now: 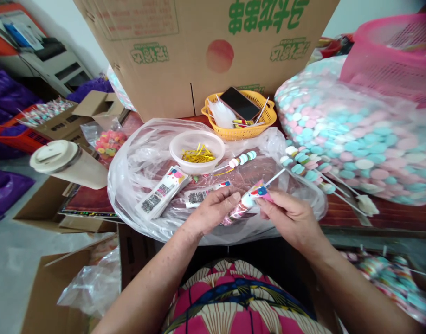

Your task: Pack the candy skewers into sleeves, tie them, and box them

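Over a sheet of clear plastic [136,167] spread on the table, the left hand [213,208] and right hand [289,218] meet on a small printed wrapper [254,195] with a white stick [275,177] poking out of its top. Both pinch it between thumb and fingertips, fingers closed tight on the packet. Just beyond lie a white bowl [196,149] of gold twist ties [198,155], a stack of flat wrappers [162,191], and a candy skewer [242,159]; a yellow basket [239,132] holds a phone [239,103].
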Motion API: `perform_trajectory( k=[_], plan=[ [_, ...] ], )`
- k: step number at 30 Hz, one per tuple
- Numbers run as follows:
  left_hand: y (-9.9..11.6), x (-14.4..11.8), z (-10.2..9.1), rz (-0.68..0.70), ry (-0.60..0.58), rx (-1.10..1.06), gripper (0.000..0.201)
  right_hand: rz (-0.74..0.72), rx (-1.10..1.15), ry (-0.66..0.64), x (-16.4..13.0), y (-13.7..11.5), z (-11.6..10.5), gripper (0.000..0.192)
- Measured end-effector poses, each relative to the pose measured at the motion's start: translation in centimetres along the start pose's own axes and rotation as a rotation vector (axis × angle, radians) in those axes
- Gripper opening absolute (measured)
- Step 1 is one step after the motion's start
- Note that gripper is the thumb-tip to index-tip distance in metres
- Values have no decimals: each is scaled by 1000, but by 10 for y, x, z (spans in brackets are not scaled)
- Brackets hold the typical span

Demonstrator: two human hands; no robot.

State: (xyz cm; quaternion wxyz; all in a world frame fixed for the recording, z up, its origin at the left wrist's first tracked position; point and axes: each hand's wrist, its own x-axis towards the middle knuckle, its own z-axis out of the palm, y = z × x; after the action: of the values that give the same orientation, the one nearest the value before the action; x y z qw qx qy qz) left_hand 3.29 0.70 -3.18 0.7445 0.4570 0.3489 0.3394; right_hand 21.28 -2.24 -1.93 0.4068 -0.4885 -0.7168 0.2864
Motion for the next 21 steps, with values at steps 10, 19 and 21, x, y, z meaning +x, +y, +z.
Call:
perform_trajectory(
  k=[10, 19, 21],
  plan=[
    [4, 2, 18, 43, 73, 118, 28, 90, 38, 158, 2, -5, 6, 8],
    [4, -1, 20, -41, 44, 26, 26, 282, 506, 239, 5, -9, 14, 13],
    [5, -1, 18, -114, -27, -6, 26, 310, 576, 266, 5, -10, 17, 15]
  ],
)
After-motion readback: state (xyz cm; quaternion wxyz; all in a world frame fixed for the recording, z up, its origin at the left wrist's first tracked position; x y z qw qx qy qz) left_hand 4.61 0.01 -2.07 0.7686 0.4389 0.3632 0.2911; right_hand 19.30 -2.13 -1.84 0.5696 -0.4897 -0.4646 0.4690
